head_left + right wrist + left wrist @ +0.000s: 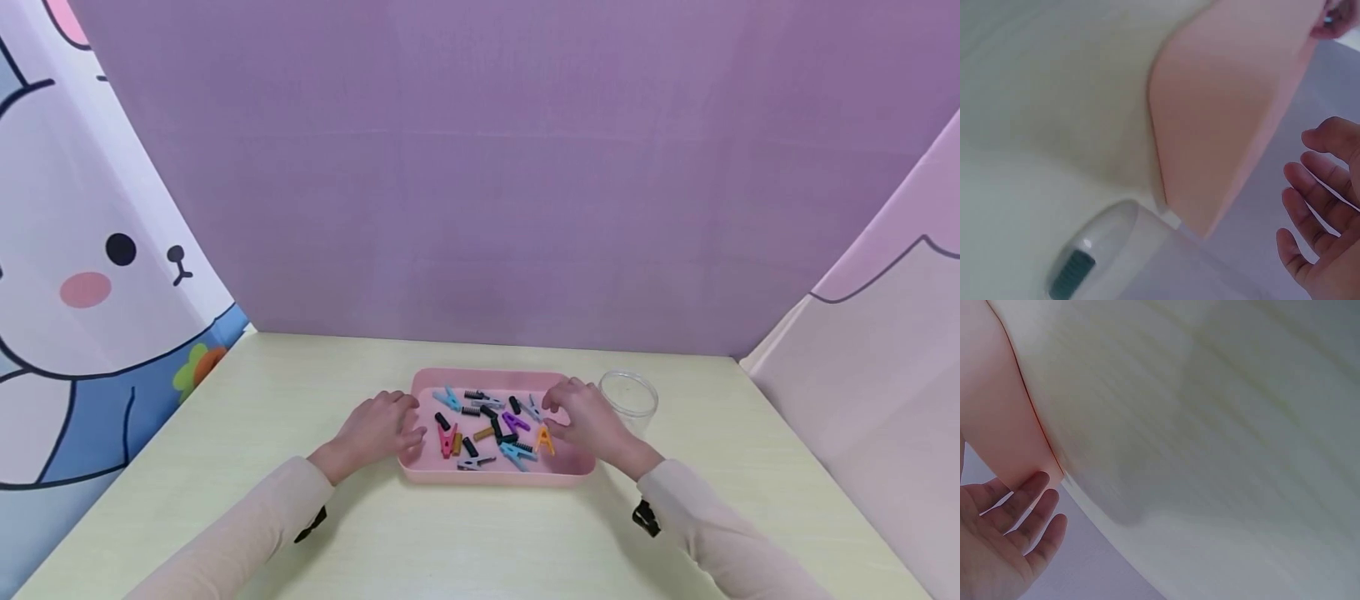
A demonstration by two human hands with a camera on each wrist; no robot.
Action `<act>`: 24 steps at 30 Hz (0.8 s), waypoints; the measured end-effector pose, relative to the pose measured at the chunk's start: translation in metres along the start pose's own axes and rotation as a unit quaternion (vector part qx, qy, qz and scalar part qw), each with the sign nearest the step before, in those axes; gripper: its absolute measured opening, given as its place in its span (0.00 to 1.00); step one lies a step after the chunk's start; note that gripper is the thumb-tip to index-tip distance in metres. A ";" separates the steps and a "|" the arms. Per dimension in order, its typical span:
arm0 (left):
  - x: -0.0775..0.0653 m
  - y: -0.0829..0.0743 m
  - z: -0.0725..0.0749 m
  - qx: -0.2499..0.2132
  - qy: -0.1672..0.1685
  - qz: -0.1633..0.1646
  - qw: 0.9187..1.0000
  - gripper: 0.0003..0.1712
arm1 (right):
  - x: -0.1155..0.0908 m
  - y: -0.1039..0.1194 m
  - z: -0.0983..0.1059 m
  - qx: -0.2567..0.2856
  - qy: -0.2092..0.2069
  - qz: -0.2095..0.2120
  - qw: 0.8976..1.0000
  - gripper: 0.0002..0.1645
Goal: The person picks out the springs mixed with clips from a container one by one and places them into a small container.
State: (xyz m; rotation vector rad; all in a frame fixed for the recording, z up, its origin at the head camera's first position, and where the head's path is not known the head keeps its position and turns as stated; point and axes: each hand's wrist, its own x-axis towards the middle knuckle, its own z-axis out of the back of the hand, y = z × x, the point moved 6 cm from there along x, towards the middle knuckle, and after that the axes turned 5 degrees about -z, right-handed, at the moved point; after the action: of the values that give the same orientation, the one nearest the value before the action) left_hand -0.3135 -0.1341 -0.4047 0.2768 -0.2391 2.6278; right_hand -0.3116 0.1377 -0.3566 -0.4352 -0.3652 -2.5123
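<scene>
A pink tray (495, 478) holds small clips and short cylinders. Among them are a red clip (447, 440), a purple clip (514, 422), a yellow clip (545, 440), a blue clip (517, 454) and a brown cylinder (483, 433). My left hand (381, 427) hovers at the tray's left rim, fingers loosely bent, nothing visible in them; the left wrist view shows it beside the outer wall (1004, 400). Over the right side reaches my right hand (588, 417), close to a grey clip (531, 408). Its fingers (1300, 181) are spread and relaxed, with nothing seen between them.
Just right of the tray stands a clear round jar (628, 395), open at the top. Inside it, the right wrist view shows a dark green ribbed piece (1072, 275). The pale tabletop (315, 375) ends at a purple backdrop (480, 208), with printed cloth at both sides.
</scene>
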 end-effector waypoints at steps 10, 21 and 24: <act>-0.001 -0.001 0.001 -0.002 -0.003 0.001 1.000 0.28 | -0.002 0.010 -0.025 0.023 0.076 -0.010 0.997 0.10; -0.002 -0.002 0.002 0.000 -0.006 0.000 1.000 0.28 | -0.005 0.015 -0.039 0.023 0.109 0.004 0.994 0.08; -0.002 -0.001 0.002 0.002 -0.006 0.001 1.000 0.28 | -0.006 0.015 -0.041 0.020 0.114 0.004 0.993 0.08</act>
State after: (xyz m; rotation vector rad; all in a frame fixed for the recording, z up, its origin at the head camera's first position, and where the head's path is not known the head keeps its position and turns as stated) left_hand -0.3105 -0.1343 -0.4035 0.2944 -0.2379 2.6301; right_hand -0.3082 0.1145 -0.3938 -0.1307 -0.3220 -2.5097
